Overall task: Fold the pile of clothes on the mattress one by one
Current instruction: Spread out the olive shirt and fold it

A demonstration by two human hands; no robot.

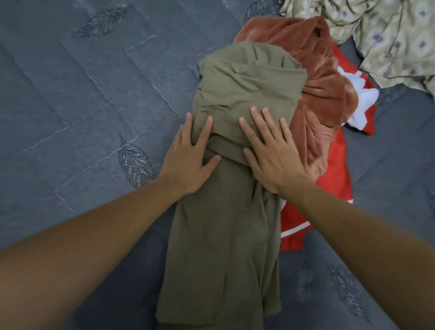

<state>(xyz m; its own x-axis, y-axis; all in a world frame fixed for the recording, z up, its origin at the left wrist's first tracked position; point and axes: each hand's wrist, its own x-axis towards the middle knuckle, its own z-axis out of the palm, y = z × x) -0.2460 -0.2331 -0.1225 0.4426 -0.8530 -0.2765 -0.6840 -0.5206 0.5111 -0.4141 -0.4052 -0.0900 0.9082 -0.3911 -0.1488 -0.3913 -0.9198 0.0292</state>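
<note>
Two hands lie flat on one olive-green garment (pixel 228 219) at the centre of the frame, fingers straight and spread, pressing rather than gripping. The left hand (pixel 188 159) rests on the cloth's left edge, its outer fingers reaching onto the mattress (pixel 58 81). The right hand (pixel 268 154) lies just beside it, wholly on the cloth, its fingertips pointing toward the upper left.

The olive garment is a long, narrow strip of soft, matte knit, running from the bottom centre up past the hands, where it humps over the clothes beneath it. One rust-brown garment (pixel 320 95), velvety and deeply creased, shows from under its upper right side. One bright red garment (pixel 344 178) with white markings lies under both, smooth and slightly shiny, spreading toward the right of centre. One beige patterned cloth (pixel 411 43), printed with small diamond shapes and heavily rumpled, fills the upper right corner, apart from the pile.

All of this lies on the dark grey mattress, quilted in diagonal stitched lines with stitched leaf motifs, which fills the rest of the frame.
</note>
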